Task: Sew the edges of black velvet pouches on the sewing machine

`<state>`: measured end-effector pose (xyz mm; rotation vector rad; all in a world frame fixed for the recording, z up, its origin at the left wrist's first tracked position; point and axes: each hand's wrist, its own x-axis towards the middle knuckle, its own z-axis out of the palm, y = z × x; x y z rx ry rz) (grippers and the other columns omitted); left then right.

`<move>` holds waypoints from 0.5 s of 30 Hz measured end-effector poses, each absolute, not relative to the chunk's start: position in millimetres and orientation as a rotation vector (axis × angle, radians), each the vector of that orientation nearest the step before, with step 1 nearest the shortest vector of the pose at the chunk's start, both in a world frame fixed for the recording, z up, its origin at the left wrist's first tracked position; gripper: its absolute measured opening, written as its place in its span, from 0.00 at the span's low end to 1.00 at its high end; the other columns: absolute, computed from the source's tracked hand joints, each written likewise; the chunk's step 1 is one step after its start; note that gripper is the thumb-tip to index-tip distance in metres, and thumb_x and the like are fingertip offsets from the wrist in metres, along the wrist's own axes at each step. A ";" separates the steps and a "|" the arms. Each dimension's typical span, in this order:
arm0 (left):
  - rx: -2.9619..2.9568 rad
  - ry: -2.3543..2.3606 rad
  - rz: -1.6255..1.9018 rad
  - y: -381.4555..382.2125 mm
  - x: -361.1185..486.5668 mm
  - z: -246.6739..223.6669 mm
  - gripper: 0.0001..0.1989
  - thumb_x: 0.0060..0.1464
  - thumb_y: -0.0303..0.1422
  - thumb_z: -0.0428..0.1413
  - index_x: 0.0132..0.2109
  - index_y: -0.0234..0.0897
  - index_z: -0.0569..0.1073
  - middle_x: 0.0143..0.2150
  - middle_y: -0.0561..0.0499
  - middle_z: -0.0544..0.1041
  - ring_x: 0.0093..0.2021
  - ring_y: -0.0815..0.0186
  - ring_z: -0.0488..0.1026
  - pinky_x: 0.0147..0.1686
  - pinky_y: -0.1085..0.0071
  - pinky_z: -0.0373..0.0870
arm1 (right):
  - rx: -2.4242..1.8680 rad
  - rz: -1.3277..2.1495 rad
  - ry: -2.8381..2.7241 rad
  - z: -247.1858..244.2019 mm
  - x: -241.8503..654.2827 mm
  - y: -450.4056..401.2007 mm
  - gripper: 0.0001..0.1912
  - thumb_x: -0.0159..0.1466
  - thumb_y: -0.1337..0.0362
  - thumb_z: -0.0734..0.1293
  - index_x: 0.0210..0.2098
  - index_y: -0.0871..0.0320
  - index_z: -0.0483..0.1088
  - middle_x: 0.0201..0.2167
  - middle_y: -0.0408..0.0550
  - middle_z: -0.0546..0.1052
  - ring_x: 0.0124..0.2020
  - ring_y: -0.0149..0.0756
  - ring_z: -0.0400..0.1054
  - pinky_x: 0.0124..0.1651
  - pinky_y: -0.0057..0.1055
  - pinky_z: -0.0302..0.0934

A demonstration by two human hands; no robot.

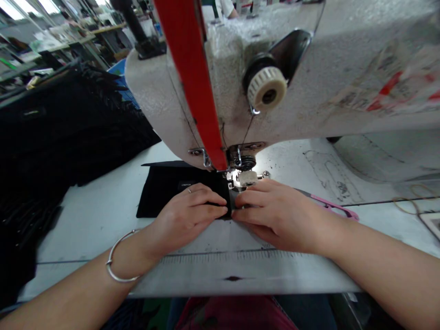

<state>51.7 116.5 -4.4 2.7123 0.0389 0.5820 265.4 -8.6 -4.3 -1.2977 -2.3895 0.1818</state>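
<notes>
A black fabric piece with a small dark label lies flat on the sewing machine table. Its right edge reaches the presser foot. My left hand rests over this fabric, with thumb and fingers closed at its right edge. Close beside it, my right hand pinches at the same edge, just in front of the foot; its fingertips partly hide the cloth there. Pink-handled scissors lie behind my right wrist, partly covered by it.
The sewing machine head with a red strip stands over the work. A large heap of black fabric pieces fills the left side. Along the table's front runs a ruler scale. Cluttered worktables stand farther back.
</notes>
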 end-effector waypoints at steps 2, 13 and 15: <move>2.765 -0.003 0.587 116.2 50.4 -5.8 0.10 0.61 0.24 0.55 0.48 0.37 0.76 0.47 0.48 0.78 0.48 0.64 0.73 0.51 0.60 0.72 | -1.308 0.164 -2.403 -4.5 264.6 -9.4 0.09 0.66 0.67 0.63 0.41 0.56 0.76 0.40 0.48 0.75 0.43 0.41 0.67 0.46 0.41 0.62; 2.905 -0.240 0.477 121.9 45.6 -2.5 0.11 0.65 0.25 0.50 0.50 0.32 0.75 0.50 0.47 0.79 0.56 0.64 0.73 0.61 0.65 0.69 | -1.351 0.231 -2.346 -7.0 260.6 -14.7 0.11 0.65 0.67 0.63 0.46 0.56 0.72 0.50 0.49 0.74 0.47 0.42 0.68 0.49 0.44 0.61; 2.938 -0.239 0.483 124.1 47.9 -2.0 0.11 0.65 0.25 0.50 0.49 0.32 0.75 0.51 0.48 0.80 0.55 0.64 0.74 0.60 0.66 0.70 | -1.390 0.267 -2.314 -5.4 259.7 -14.4 0.13 0.65 0.67 0.63 0.49 0.57 0.70 0.50 0.51 0.75 0.48 0.44 0.68 0.49 0.45 0.61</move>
